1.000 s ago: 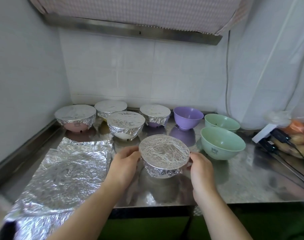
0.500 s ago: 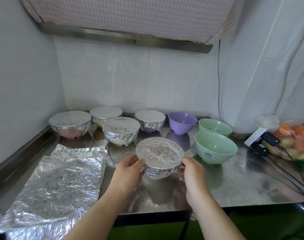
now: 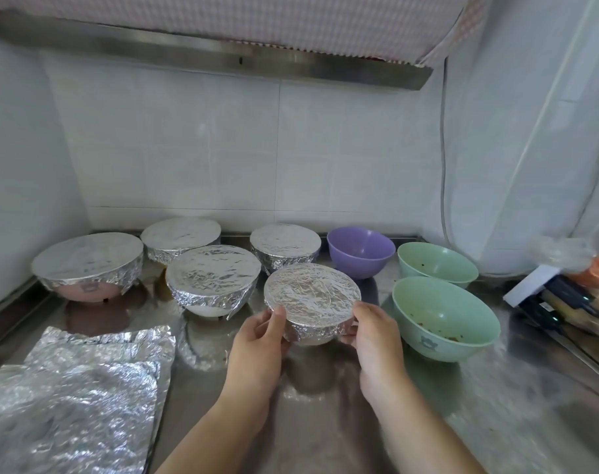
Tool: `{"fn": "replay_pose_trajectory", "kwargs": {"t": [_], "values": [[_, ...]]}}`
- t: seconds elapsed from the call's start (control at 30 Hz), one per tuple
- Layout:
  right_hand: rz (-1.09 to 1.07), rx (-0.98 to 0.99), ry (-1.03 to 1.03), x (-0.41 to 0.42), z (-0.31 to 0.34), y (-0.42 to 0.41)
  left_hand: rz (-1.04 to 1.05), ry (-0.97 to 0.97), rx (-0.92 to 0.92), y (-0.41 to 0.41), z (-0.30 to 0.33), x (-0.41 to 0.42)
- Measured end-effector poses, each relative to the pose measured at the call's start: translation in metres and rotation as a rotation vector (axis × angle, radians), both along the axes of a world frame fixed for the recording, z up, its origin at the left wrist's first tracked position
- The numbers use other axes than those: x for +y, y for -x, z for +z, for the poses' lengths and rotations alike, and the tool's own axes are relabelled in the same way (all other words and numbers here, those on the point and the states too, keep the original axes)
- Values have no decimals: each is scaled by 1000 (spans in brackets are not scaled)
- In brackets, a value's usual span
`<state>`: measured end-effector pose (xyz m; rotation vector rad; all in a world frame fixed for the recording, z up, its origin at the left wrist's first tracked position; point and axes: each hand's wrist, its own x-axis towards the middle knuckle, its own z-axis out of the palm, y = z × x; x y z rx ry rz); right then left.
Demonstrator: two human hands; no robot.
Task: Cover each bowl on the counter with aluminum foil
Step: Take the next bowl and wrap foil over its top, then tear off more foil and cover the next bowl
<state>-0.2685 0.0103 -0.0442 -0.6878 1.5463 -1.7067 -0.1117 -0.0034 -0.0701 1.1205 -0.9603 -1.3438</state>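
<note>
Foil-covered bowl, both hands (L & R) gripping

Foil-covered bowls: five – pink one far left, one at back, one in front of it, one at back centre, one held between hands. Uncovered bowls: three – one purple, two green. Hands: two – left hand, right hand. Loose foil sheets: stack at left, at least two, exact count unclear.
</note>
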Motion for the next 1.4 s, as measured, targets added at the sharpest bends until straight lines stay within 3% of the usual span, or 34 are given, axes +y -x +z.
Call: {"fn": "replay_pose_trajectory", "kwargs": {"t": [0.4, 0.73, 0.97, 1.17, 1.33, 1.4], "values": [[25, -14, -15, -25, 2, 8, 21, 0, -4, 9, 7, -17], [-58, -89, -75, 12, 5, 18, -2, -168, 86, 8, 14, 18], [-331, -213, -32, 78, 2, 42, -232, -154, -26, 46, 20, 59], [-634, -146, -70, 101, 17, 80, -319, -18, -119, 99, 43, 60], [-571, -117, 4, 86, 21, 101, -418, -3, -293, 135, 51, 33], [-505, -135, 42, 75, 16, 106, -480, -12, -281, 144, 50, 22]]}}
